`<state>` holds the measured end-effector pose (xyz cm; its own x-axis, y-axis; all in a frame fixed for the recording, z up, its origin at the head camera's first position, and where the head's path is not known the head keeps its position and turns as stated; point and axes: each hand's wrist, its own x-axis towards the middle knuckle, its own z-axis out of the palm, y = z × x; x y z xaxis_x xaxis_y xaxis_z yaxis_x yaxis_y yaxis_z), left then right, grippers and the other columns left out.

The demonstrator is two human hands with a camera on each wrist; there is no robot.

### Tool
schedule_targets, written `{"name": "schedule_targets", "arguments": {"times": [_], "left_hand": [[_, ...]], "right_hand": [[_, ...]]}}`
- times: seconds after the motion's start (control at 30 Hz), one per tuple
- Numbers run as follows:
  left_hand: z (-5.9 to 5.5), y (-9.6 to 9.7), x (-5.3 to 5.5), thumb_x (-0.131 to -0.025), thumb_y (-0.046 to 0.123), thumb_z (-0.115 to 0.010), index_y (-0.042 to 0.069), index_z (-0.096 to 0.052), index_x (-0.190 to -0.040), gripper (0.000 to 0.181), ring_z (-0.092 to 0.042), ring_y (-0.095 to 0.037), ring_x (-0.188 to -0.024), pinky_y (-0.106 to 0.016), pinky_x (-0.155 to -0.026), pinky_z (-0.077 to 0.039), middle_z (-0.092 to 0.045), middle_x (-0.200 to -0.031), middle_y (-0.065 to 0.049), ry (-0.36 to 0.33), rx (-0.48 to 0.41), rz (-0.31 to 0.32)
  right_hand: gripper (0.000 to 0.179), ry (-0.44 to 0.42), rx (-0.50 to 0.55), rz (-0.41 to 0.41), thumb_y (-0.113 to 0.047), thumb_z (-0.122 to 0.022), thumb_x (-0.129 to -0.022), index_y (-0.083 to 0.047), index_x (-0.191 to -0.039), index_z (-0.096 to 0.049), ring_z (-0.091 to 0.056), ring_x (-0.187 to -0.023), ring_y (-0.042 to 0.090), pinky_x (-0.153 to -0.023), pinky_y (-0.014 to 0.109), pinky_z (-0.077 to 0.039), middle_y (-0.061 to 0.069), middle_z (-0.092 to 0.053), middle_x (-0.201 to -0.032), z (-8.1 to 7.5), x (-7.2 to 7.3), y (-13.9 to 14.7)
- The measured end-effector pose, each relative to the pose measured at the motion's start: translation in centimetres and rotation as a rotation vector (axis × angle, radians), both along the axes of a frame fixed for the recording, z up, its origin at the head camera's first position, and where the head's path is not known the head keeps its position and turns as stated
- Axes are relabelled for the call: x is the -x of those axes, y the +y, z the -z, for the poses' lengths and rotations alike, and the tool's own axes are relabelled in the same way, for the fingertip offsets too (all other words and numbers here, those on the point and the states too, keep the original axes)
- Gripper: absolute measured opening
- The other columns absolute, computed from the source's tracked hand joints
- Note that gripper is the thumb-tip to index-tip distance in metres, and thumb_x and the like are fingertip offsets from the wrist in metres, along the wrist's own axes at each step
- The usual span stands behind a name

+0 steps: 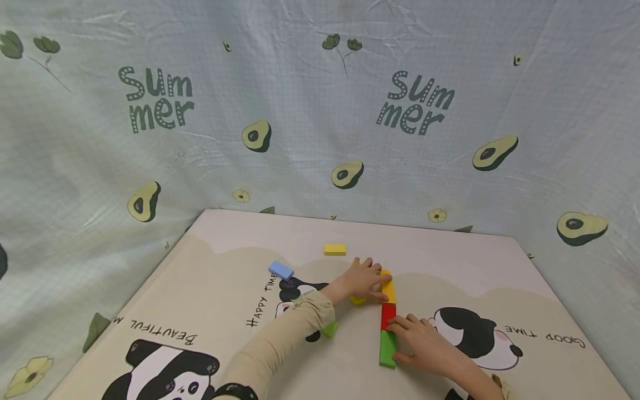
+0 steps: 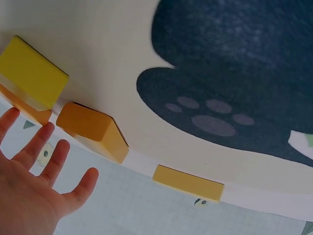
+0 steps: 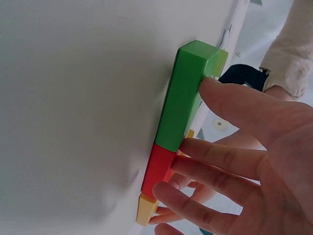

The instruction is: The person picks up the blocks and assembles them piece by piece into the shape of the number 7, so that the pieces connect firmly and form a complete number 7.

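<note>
A straight row of blocks lies on the table: a green block nearest me, a red block in the middle and a yellow-orange block at the far end. My left hand reaches over to the far end, fingers spread and fingertips right at the yellow-orange block. Beneath that hand another yellow block is partly hidden. My right hand lies along the row's right side, its fingers extended. In the right wrist view, the thumb meets the green block and fingertips reach the red block.
Toward the back lies a yellow block, with a blue block to its left. A light green block sits beside the left sleeve. Panda drawings cover the table, and a printed curtain hangs behind it.
</note>
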<state>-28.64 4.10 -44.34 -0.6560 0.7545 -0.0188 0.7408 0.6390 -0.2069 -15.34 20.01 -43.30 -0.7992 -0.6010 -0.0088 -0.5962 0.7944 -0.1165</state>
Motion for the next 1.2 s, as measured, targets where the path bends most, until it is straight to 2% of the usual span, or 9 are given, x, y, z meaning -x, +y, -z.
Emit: {"name": "schedule_targets", "arguments": {"times": [0.2, 0.43, 0.9, 1.2], "left_hand": [[-0.21, 0.03, -0.15, -0.081, 0.064, -0.039, 0.035, -0.037, -0.132, 0.058, -0.039, -0.017, -0.112, -0.043, -0.094, -0.034, -0.046, -0.127, 0.004, -0.022, 0.008, 0.004], [-0.08, 0.09, -0.02, -0.081, 0.064, -0.039, 0.036, -0.036, -0.133, 0.059, -0.038, -0.016, -0.113, -0.044, -0.094, -0.033, -0.043, -0.132, 0.006, -0.061, 0.009, 0.001], [-0.64, -0.04, -0.07, -0.081, 0.062, -0.043, 0.039, -0.036, -0.133, 0.057, -0.036, -0.017, -0.115, -0.046, -0.094, -0.032, -0.038, -0.139, 0.008, -0.129, -0.023, -0.009], [-0.76, -0.02, 0.08, -0.081, 0.061, -0.045, 0.037, -0.038, -0.131, 0.056, -0.037, -0.018, -0.116, -0.048, -0.095, -0.031, -0.037, -0.140, 0.007, -0.152, -0.038, -0.008]], "right_hand": [[0.044, 0.018, -0.006, -0.010, -0.035, -0.070, -0.071, -0.011, -0.107, -0.060, -0.052, -0.098, 0.024, -0.074, 0.043, -0.044, 0.003, -0.058, -0.110, 0.06, 0.01, 0.02], [0.045, -0.008, -0.003, -0.002, -0.035, -0.070, -0.072, -0.011, -0.108, -0.060, -0.052, -0.098, 0.024, -0.075, 0.044, -0.044, 0.004, -0.058, -0.110, 0.01, 0.01, 0.01], [0.044, -0.020, 0.015, 0.002, -0.035, -0.070, -0.072, -0.011, -0.108, -0.060, -0.052, -0.099, 0.024, -0.075, 0.044, -0.044, 0.004, -0.057, -0.110, -0.12, 0.00, 0.05], [0.038, 0.011, 0.033, -0.001, -0.037, -0.069, -0.073, -0.013, -0.102, -0.061, -0.050, -0.096, 0.022, -0.073, 0.042, -0.043, 0.001, -0.057, -0.108, -0.01, 0.34, 0.27]]}}
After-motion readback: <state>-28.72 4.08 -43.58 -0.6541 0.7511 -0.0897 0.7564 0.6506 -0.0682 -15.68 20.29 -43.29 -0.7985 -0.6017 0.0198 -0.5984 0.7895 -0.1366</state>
